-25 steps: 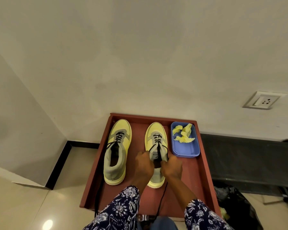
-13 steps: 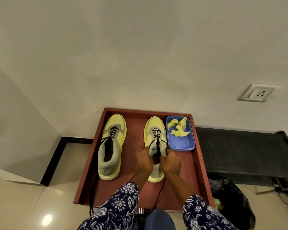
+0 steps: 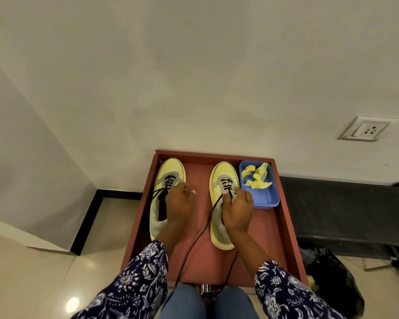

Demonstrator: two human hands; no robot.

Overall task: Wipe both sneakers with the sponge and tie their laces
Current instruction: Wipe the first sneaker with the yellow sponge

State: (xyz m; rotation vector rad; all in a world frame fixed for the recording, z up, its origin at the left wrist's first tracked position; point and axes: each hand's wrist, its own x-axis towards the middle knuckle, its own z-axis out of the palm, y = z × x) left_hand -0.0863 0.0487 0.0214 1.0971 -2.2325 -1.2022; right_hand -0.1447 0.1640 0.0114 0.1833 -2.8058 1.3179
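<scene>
Your left sneaker (image 3: 165, 196) lies along the left edge of the red table (image 3: 270, 238), toe toward the far edge, black laces untied. Your left hand (image 3: 180, 204) rests over its right side, fingers spread and relaxed near the eyelets; whether it pinches a lace there, I cannot tell. Your right sneaker (image 3: 219, 217) sits at the middle of the table, and your right hand (image 3: 236, 210) is curled over its tongue, gripping a black lace (image 3: 195, 245) that trails back to the near edge. In the far right corner, the blue tray (image 3: 266, 199) holds torn yellow sponge pieces (image 3: 257, 177), just beside that sneaker's toe.
</scene>
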